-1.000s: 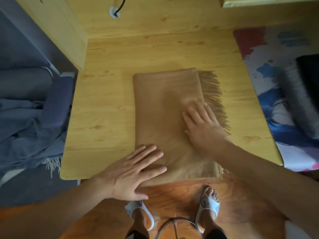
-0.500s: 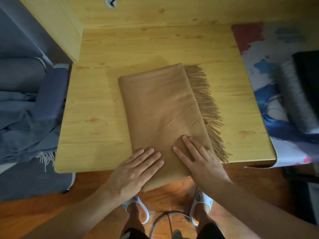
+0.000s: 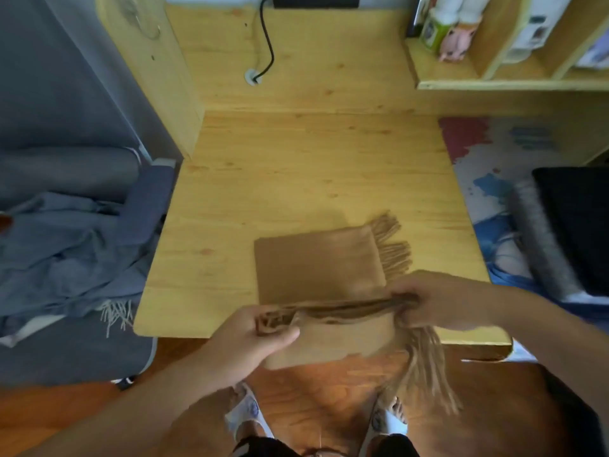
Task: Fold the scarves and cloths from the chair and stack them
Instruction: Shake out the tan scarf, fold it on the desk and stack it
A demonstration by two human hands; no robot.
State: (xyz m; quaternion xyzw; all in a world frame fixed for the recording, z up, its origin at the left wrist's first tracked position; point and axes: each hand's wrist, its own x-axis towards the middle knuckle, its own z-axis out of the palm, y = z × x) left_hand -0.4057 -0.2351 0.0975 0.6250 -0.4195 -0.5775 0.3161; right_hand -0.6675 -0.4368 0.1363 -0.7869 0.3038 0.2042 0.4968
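Tan wool scarf [image 3: 318,258] lies at the tabletop's [image 3: 296,166] near edge, its hanging end pinched up by the left hand [image 3: 253,334] and right hand [image 3: 428,300], apparently to fold it over the flat part.

The scarf [image 3: 316,265] lies on the table [image 3: 296,179]; left, cloths [image 3: 66,252] apparently drape a chair [image 3: 145,206].

Both forearms are bare to the bottom edge of the view, with no sleeve, watch or ring visible on the left hand [image 3: 250,334] or the right hand [image 3: 438,300]. On the feet are white open-toed slippers [image 3: 247,413] with a small dark mark on the strap; dark shorts [image 3: 263,448] show just above them.
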